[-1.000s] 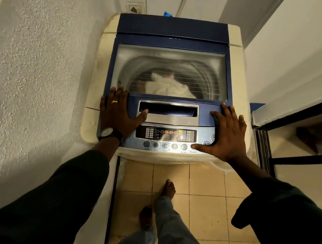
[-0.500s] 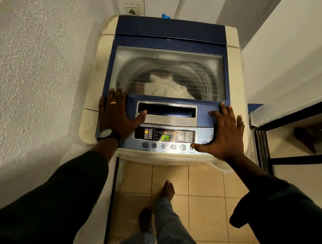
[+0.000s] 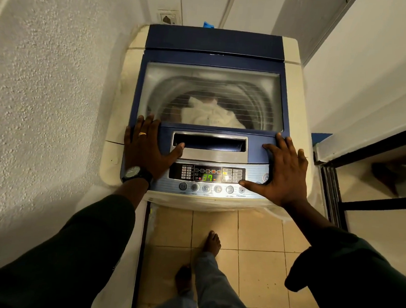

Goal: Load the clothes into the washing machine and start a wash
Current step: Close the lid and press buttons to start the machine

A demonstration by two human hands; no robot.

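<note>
A top-loading washing machine [image 3: 297,93] in cream and blue stands before me with its glass lid [image 3: 257,85] down. Through the glass I see white clothes [image 3: 212,116] lying in the drum. The control panel [image 3: 256,172] at the front is lit and its green display [image 3: 207,177] reads 37. My left hand [image 3: 147,147] lies flat on the lid's front left corner, fingers spread, with a ring and a wristwatch. My right hand [image 3: 285,169] lies flat on the front right corner, its thumb tip touching the panel by the program button [image 3: 242,190].
A rough white wall [image 3: 45,94] runs close along the left. A wall socket [image 3: 169,18] sits behind the machine. A dark-framed opening [image 3: 362,201] is at the right. My bare feet [image 3: 211,243] stand on beige floor tiles [image 3: 258,242].
The panel display lit up with the green number 37. My right thumb slid slightly along the button row. Both hands stay flat on the lid.
</note>
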